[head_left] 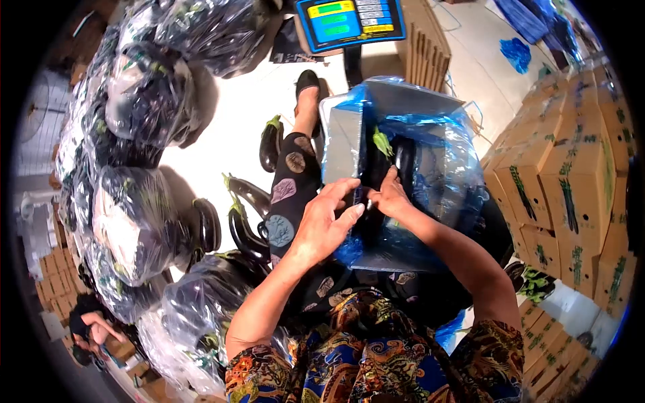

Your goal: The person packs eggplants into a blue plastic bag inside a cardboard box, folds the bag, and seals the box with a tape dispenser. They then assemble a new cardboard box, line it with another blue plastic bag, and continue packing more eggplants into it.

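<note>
A box (345, 144) lined with blue plastic film (440, 174) stands tilted between my legs. Inside its left part lie dark, glossy eggplants; one has a green stem (383, 142) at the far end, and another eggplant (404, 158) lies alongside it. My right hand (391, 195) reaches into the box, its fingers closed at the near end of the stemmed eggplant. At the box's left side, my left hand (329, 218) hovers over the rim with thumb and fingers apart. Its fingertips are close to the dark eggplant, partly in shadow.
Loose eggplants (245, 232) lie on the floor left of my leg. Bulging plastic bags of eggplants (151, 101) line the left side. A digital scale display (353, 20) stands ahead, and stacked cartons (571, 174) rise at right. Another person (94, 322) is at far left.
</note>
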### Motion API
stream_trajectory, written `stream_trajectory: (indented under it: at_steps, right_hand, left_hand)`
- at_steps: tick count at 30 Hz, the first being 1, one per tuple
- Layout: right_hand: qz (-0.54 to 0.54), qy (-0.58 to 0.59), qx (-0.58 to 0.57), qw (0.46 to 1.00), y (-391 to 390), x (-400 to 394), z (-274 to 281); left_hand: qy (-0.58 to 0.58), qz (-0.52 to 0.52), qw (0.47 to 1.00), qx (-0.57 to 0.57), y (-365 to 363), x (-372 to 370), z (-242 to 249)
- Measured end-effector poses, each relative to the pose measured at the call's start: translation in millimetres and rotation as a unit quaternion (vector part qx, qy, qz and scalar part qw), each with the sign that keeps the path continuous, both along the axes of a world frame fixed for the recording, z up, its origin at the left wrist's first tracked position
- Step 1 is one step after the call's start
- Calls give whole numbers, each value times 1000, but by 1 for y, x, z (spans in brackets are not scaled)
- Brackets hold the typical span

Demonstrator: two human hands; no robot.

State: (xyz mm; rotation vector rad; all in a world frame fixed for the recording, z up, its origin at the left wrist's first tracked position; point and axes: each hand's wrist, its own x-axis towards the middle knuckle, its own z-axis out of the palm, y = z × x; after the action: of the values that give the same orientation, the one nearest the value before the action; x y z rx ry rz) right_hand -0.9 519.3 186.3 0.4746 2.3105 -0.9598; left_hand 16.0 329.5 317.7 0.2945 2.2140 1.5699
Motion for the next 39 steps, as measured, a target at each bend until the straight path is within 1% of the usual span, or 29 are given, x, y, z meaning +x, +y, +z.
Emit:
stream_trajectory:
  at_steps: [2, 3, 4, 6, 7, 8, 10, 11, 12, 14, 16, 18, 19, 20, 21, 22, 23, 24, 26, 27, 28, 30, 31, 32, 34, 35, 36, 38, 39]
  right_hand:
    - [-1, 27, 4, 1000, -4, 7, 4]
    - [12, 41, 8, 999, -6, 11, 5]
    - [28, 55, 7, 998, -6, 16, 7]
    - [59, 185, -58, 979, 12, 24, -30]
    - [65, 165, -57, 983, 15, 24, -30]
    - [68, 146, -56, 985, 18, 22, -31]
    - [88, 190, -35, 977, 24, 22, -51]
    - [85, 183, -49, 978, 32, 20, -60]
    - [85, 174, -61, 979, 37, 17, -66]
    - [81, 80, -25, 993, 37, 8, -40]
    - [26, 85, -142, 986, 44, 8, -50]
    - [16, 60, -174, 983, 50, 2, -48]
    - [16, 49, -151, 987, 51, -2, -45]
    - [15, 55, -165, 985, 55, -5, -53]
    - [13, 44, -155, 987, 53, -6, -48]
    - [13, 33, -143, 989, 52, -8, -44]
    - [13, 57, -139, 989, 66, -15, -71]
    - [7, 33, -133, 991, 58, -14, -58]
    - [-11, -13, -117, 993, 42, -5, -19]
    - [-5, -11, -113, 994, 51, -7, -32]
    - [-9, 4, -128, 992, 46, -1, -23]
    - [-6, -5, -128, 992, 39, 5, -12]
    - [-23, 3, -140, 990, 32, 9, -3]
    - [-24, 8, -134, 991, 38, 7, -12]
    - [-27, 3, -157, 987, 44, 4, -19]
    - [-31, 6, -161, 986, 45, 3, -22]
    - [-35, 9, -164, 986, 46, 4, -25]
    - [-37, 9, -160, 986, 48, 5, -28]
    - [-36, 8, -154, 987, 48, 4, -28]
  left_hand:
    - [-57, 29, 994, 91, -13, 18, 15]
    - [-60, 19, 995, 78, -25, 27, 30]
    - [-63, 32, 994, 81, -34, 40, 36]
    - [-147, 59, 981, 116, -57, 68, 42]
    - [-181, 86, 971, 133, -66, 83, 42]
    - [-182, 107, 966, 151, -76, 101, 31]
    - [-164, 110, 975, 102, -100, 128, 40]
    - [-162, 140, 966, 144, -113, 145, 38]
    - [-201, 171, 948, 180, -133, 157, 43]
    - [-252, 249, 913, 202, -181, 190, 66]
    - [-206, 285, 922, 164, -233, 235, 79]
    - [-248, 380, 887, 93, -272, 287, 83]
    - [-278, 416, 866, 2, -284, 308, 81]
    - [-306, 447, 836, -89, -296, 328, 74]
    - [-239, 354, 858, -284, -309, 356, 51]
    - [-162, 243, 836, -465, -318, 381, 30]
    - [-201, 220, 789, -538, -313, 384, 21]
    - [-168, 246, 789, -538, -315, 396, -2]
    - [-67, 370, 830, -411, -303, 382, -27]
    - [-52, 391, 822, -411, -298, 368, -36]
    - [-35, 411, 813, -410, -295, 349, -42]
    - [129, 408, 787, -445, -291, 315, -50]
    - [210, 401, 765, -458, -289, 302, -52]
    - [164, 409, 762, -475, -286, 296, -54]
    - [134, 313, 716, -609, -280, 290, -50]
    - [254, 261, 686, -630, -282, 289, -51]
    - [239, 217, 698, -640, -279, 291, -51]
    - [240, 132, 684, -676, -279, 289, -59]
    - [260, 128, 690, -663, -285, 288, -73]
